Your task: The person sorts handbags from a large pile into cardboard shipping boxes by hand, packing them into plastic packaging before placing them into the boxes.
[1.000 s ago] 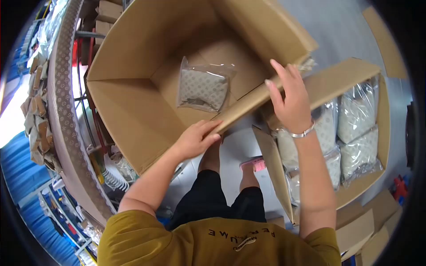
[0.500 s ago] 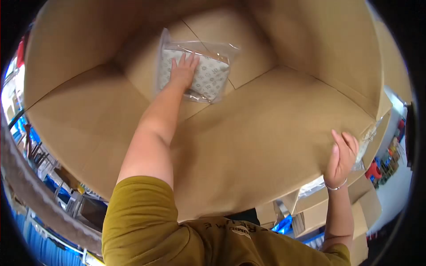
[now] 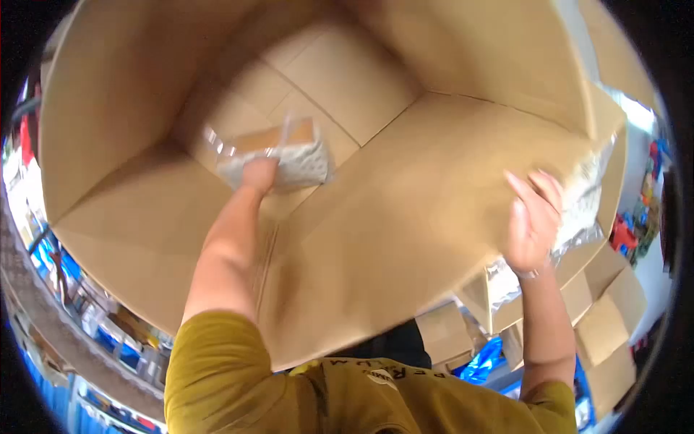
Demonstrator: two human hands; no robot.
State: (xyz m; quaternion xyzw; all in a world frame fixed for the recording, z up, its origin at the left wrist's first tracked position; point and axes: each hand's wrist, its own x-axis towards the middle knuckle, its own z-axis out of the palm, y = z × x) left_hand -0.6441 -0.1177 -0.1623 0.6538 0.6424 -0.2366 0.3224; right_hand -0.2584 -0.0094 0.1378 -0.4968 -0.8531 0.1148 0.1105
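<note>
My left hand (image 3: 260, 175) reaches down into a large cardboard box (image 3: 405, 217). It is closed on the near side of a clear plastic bag holding a patterned white packet (image 3: 307, 165); the fingertips are hidden and motion blurs them. The packet stands tilted near the box floor, with a brown face (image 3: 271, 139) showing upward. My right hand (image 3: 533, 226), with a bracelet at the wrist, hovers by the box's right side near the rim. Its fingers are apart and nothing is in them.
Outside the rim on the right, plastic-wrapped packets (image 3: 582, 202) lie in another carton, with more open cartons (image 3: 607, 329) below. A blue plastic bag (image 3: 483, 362) lies near my body. Cluttered racks (image 3: 108, 340) stand at the left.
My left hand has gone from lying flat on the packet to gripping it. The packet has tipped up and shifted left and nearer. My right hand stays near the rim, still open.
</note>
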